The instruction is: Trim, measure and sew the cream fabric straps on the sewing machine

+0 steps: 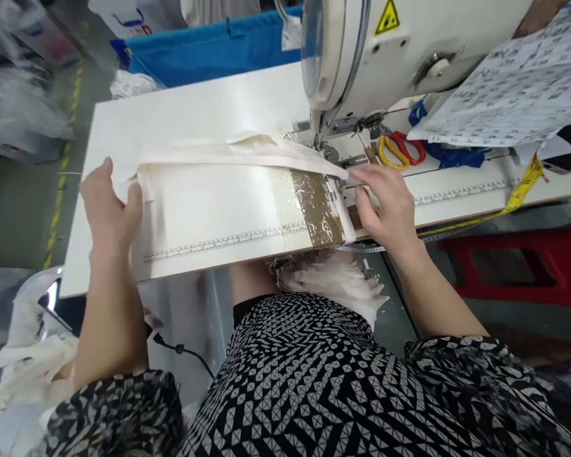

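Observation:
A long white fabric strip (209, 155) stretches across the white table, passing in front of the sewing machine's needle area (320, 136). At its right end, my right hand (385, 203) pinches the strip between thumb and fingers, just right of the needle. My left hand (109, 203) is by the strip's left end, with thumb and fingers apart; it is slightly blurred, and no fabric shows clearly gripped in it. A raised fold of the fabric lies behind the strip's middle.
Scissors with yellow and red handles (402, 151) lie right of the needle. A yellow tape measure (523, 187) hangs over the table's front edge. Printed sheets (509, 89) are at the right. A red stool (518, 266) stands below, and fabric pieces (333, 279) hang under the table.

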The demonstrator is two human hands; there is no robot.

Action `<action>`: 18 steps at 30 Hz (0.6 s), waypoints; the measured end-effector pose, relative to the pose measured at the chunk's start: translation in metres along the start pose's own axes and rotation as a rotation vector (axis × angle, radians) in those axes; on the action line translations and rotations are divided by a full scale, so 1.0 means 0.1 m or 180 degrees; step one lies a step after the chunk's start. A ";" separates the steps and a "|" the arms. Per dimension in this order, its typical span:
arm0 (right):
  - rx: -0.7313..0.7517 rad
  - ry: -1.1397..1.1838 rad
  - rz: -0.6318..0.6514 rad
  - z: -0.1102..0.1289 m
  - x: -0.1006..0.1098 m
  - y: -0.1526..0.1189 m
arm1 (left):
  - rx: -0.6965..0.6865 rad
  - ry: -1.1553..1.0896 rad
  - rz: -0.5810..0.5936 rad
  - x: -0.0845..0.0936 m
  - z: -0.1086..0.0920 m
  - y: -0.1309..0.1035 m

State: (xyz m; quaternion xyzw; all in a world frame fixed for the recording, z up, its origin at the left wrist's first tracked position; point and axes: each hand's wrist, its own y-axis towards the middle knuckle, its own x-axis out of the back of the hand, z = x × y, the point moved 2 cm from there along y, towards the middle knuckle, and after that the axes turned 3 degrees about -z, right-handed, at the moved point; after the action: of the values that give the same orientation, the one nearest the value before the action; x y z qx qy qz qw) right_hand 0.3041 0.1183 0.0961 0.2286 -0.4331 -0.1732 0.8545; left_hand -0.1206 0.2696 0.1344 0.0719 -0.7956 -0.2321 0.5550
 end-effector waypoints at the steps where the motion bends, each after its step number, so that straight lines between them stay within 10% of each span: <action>1: -0.0121 0.0170 0.0235 0.04 0.05 -0.12 | -0.0110 -0.0182 -0.0089 0.02 -0.14 -0.17; 4: -0.0432 0.0797 0.1440 0.06 0.19 -0.59 | -0.0423 -0.1016 -0.0220 0.13 -0.60 -0.77; 7: -0.0730 0.0656 0.2335 -0.10 0.18 -1.13 | -0.0739 -0.1805 0.0549 0.08 -1.06 -1.30; 12: -0.1458 0.0000 0.2443 -0.36 -0.11 -1.79 | -0.0983 -0.2433 0.2962 -0.48 -1.56 -1.82; 18: -0.1565 0.0530 0.2138 -0.19 -0.32 -1.84 | -0.0471 -0.2142 0.3810 -1.05 -1.73 -2.06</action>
State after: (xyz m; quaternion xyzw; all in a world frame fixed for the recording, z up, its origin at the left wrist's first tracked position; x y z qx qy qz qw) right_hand 0.2833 -0.0146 -0.0344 -0.1227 -0.3588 0.0357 0.9246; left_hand 0.0481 0.0772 0.0005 -0.4936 -0.8094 0.0509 0.3139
